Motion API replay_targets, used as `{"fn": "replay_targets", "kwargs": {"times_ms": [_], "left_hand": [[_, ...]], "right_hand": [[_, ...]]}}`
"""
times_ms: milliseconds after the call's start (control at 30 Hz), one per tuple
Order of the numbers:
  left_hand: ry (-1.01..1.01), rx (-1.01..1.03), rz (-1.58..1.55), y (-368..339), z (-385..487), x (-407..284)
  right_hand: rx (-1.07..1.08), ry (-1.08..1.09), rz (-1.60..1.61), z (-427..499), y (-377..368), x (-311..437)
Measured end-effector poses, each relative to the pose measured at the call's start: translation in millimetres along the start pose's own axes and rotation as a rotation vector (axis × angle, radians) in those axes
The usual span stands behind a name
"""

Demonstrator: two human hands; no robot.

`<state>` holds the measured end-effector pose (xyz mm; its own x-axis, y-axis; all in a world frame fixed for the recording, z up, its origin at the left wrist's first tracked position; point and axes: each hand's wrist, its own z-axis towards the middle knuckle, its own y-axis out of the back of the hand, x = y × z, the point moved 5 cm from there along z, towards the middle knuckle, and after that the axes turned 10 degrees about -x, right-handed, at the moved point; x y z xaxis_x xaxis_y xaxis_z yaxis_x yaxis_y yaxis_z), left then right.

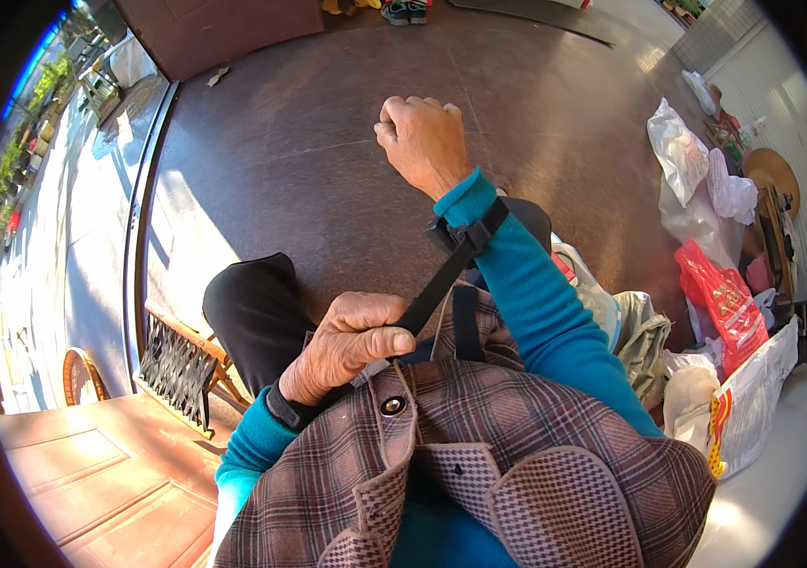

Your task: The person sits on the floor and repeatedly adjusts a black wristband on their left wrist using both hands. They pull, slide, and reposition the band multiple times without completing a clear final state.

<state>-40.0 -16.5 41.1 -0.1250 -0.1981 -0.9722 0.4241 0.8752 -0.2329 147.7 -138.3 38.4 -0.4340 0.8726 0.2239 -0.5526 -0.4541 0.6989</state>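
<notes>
My left hand [350, 341] pinches a black webbing strap [439, 290] between thumb and fingers, just above my lap. The strap runs up to my right wrist and is drawn around the teal sleeve [552, 291]. A black plastic buckle [476, 233] sits on it there. My right hand [428, 142] is held out over the floor, its fingers curled into a fist. I see nothing in it, though the palm side is hidden. Around my left wrist is a black band [286, 406]. A plaid vest with a snap button [393, 405] covers my lap.
A woven-strap stool [176, 369] stands by my left knee, near a reddish panelled door [112, 476]. A metal floor track [140, 213] runs along the left. Plastic bags, among them a red one [719, 305], are heaped on the right. Shoes [405, 11] lie at the far side.
</notes>
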Motion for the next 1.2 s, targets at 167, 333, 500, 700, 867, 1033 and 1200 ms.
{"fn": "replay_targets", "kwargs": {"times_ms": [167, 333, 500, 700, 867, 1033, 1200], "left_hand": [[-0.357, 0.143, 0.048, -23.7, 0.3, -23.7], [-0.098, 0.067, 0.000, -0.8, 2.5, -7.6], [-0.151, -0.005, 0.252, 3.2, 1.5, 8.0], [0.007, -0.108, 0.274, -3.2, 11.0, 25.2], [-0.094, -0.193, 0.508, -5.4, 15.0, 19.4], [-0.212, -0.266, 0.877, -4.2, 16.2, 5.0], [-0.214, -0.267, 0.968, -4.1, 22.1, 5.5]], "right_hand": [[0.167, -0.211, 0.382, -7.9, 2.3, 16.6], [0.149, -0.391, 1.121, -7.7, 29.5, 24.3], [0.080, -0.377, 1.045, -7.2, 42.7, 25.4], [-0.029, -0.373, 1.012, -8.2, 47.6, 30.2], [-0.127, -0.287, 1.033, -13.4, 57.3, 36.8], [-0.169, -0.193, 0.836, -19.1, 52.8, 42.0], [-0.278, -0.002, 0.601, -22.1, 52.5, 50.6]]}}
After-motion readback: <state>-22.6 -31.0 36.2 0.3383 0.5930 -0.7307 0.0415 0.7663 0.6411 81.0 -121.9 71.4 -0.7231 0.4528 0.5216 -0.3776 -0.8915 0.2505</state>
